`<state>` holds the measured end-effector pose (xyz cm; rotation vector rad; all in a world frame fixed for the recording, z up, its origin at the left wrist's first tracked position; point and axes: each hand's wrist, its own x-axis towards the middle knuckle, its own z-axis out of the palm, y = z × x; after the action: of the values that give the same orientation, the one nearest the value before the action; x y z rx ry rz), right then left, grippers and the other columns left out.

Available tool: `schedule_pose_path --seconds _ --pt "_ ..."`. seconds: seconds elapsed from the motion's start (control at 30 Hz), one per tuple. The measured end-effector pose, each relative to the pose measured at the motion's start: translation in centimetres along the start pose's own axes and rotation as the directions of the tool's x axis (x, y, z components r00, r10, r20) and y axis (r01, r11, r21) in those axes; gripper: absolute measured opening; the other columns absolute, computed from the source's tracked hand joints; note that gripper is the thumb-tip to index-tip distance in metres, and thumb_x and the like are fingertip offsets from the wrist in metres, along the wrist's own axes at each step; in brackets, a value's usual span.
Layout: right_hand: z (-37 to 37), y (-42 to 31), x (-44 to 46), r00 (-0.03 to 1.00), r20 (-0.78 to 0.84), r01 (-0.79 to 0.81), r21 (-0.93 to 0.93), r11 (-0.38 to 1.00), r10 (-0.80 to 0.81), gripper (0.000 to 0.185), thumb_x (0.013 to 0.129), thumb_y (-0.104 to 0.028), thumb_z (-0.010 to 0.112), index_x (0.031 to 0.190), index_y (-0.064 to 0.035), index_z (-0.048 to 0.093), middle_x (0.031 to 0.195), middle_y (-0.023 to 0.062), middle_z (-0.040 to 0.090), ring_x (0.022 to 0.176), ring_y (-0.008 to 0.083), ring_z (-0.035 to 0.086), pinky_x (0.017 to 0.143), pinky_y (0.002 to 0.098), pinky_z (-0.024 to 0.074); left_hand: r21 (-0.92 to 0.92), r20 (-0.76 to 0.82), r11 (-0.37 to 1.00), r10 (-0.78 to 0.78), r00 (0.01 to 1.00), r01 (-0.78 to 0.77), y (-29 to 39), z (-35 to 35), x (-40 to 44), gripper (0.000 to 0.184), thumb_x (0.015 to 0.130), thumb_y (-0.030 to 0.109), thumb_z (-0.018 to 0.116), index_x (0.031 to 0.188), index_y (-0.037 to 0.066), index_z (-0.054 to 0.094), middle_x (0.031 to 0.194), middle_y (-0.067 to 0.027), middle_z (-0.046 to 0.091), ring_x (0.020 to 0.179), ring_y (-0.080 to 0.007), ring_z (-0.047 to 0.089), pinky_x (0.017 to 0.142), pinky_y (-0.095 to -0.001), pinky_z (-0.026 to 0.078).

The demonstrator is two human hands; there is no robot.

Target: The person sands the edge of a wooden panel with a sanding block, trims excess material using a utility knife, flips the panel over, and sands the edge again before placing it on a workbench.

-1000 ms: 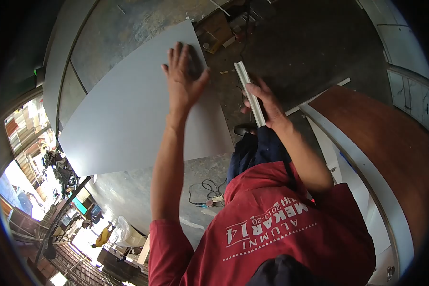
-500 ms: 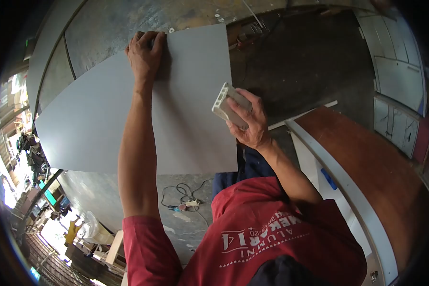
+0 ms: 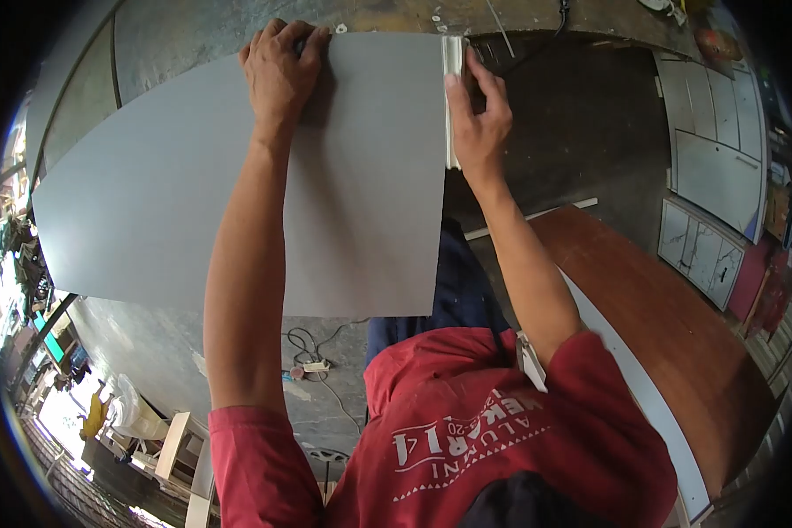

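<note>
A large pale grey sheet (image 3: pixel 176 194) lies in front of me with its right edge running up and down. My left hand (image 3: pixel 282 70) rests at the sheet's far edge, its fingers curled over that edge; whether it pinches the board is hard to see. In my right hand (image 3: pixel 480 110) is a short white grooved strip (image 3: pixel 453 101), gripped between thumb and fingers. The strip stands along the upper part of the sheet's right edge, touching or very close to it.
To the right lies a brown wooden panel (image 3: pixel 625 290) with a white edge. White cabinet doors (image 3: pixel 717 180) are at the far right. A cable with a plug (image 3: pixel 315 366) lies below the sheet. At lower left is a light wooden frame (image 3: pixel 174 444).
My left hand has moved from the sheet's surface to its far edge. My right hand has turned the white strip and brought it up against the sheet's right edge.
</note>
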<state>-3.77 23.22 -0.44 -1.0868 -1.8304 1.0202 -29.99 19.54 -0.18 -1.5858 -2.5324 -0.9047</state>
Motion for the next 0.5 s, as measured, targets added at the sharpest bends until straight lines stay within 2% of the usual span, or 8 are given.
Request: schedule_pose_path --seconds 0.03,0.17,0.2,0.23,0.3,0.37,0.47,0.5 --pt "0.2 -0.3 0.9 0.994 -0.017 -0.107 0.012 0.994 0.107 0.043 0.094 -0.021 0.067 0.131 -0.0008 0.062 0.112 0.0173 0.062 0.101 0.0293 0.060 0.088 0.0396 0.0483 0.012 -0.005 1.000 0.010 1.000 -0.010 0.0 0.1 0.2 0.024 0.089 0.035 0.069 0.093 0.014 0.078 0.092 -0.0042 0.068 0.100 -0.0252 0.061 0.100 -0.0410 0.037" --pt "-2.9 -2.4 -14.0 0.987 0.039 -0.162 0.097 0.982 0.159 0.045 0.096 -0.018 0.062 0.135 0.0045 0.057 0.124 0.0176 0.062 0.109 0.0243 0.060 0.093 0.0379 0.0473 -0.003 -0.030 1.000 -0.001 1.000 0.001 0.3 0.1 0.1 0.025 0.089 0.036 0.068 0.094 0.013 0.077 0.095 -0.0048 0.069 0.103 -0.0260 0.061 0.100 -0.0414 0.037" --pt "-3.5 -3.0 -16.2 0.979 0.058 -0.200 0.095 0.975 0.195 0.046 0.096 -0.017 0.061 0.136 0.0054 0.056 0.128 0.0183 0.061 0.112 0.0238 0.060 0.096 0.0370 0.0467 -0.009 -0.011 1.000 -0.029 1.000 0.029 0.9 -0.3 0.2 0.025 0.089 0.032 0.067 0.093 0.009 0.075 0.097 -0.0107 0.068 0.103 -0.0313 0.060 0.098 -0.0446 0.040" --pt "-3.4 -3.5 -15.3 0.954 0.079 -0.297 0.134 0.946 0.288 0.046 0.097 -0.017 0.060 0.137 0.0057 0.055 0.134 0.0191 0.060 0.117 0.0237 0.059 0.101 0.0369 0.0450 -0.018 0.009 0.999 -0.051 0.999 0.051 1.2 -0.5 0.2 0.025 0.088 0.029 0.067 0.092 0.004 0.073 0.099 -0.0167 0.066 0.102 -0.0367 0.059 0.095 -0.0478 0.042" --pt "-1.3 -2.0 -8.9 0.923 0.026 -0.375 0.290 0.880 0.385 0.046 0.099 -0.021 0.058 0.136 0.0063 0.056 0.128 0.0166 0.065 0.111 0.0197 0.061 0.098 0.0349 0.0466 -0.007 -0.021 1.000 -0.022 1.000 0.022 1.3 -0.3 0.1 0.024 0.089 0.028 0.066 0.091 0.004 0.072 0.098 -0.0162 0.066 0.101 -0.0371 0.060 0.094 -0.0489 0.043" --pt "-0.9 -1.7 -3.7 0.891 0.129 -0.449 0.392 0.803 0.436 0.048 0.100 -0.026 0.059 0.135 0.0075 0.055 0.127 0.0150 0.066 0.107 0.0170 0.061 0.094 0.0327 0.0475 0.028 -0.078 0.999 0.025 0.997 -0.023 1.0 0.0 0.1 0.025 0.090 0.028 0.064 0.089 0.005 0.072 0.095 -0.0165 0.067 0.098 -0.0381 0.061 0.090 -0.0500 0.045" --pt "-2.7 -4.4 -12.6 0.876 0.103 -0.479 0.282 0.831 0.471 0.048 0.100 -0.023 0.058 0.137 0.0073 0.054 0.127 0.0151 0.065 0.110 0.0183 0.060 0.097 0.0325 0.0463 0.022 -0.098 0.998 0.066 0.993 -0.065 0.3 0.0 0.1 0.026 0.090 0.029 0.064 0.090 0.005 0.072 0.094 -0.0173 0.067 0.096 -0.0385 0.061 0.088 -0.0491 0.047" --pt "-3.5 -4.5 -18.7 0.880 0.084 -0.470 0.293 0.833 0.467 0.048 0.100 -0.022 0.057 0.137 0.0072 0.054 0.128 0.0149 0.064 0.113 0.0184 0.059 0.099 0.0321 0.0452 0.032 -0.048 0.999 0.039 0.998 -0.037 0.7 -0.5 0.2 0.026 0.090 0.029 0.064 0.090 0.005 0.073 0.096 -0.0180 0.067 0.097 -0.0389 0.061 0.088 -0.0488 0.048"
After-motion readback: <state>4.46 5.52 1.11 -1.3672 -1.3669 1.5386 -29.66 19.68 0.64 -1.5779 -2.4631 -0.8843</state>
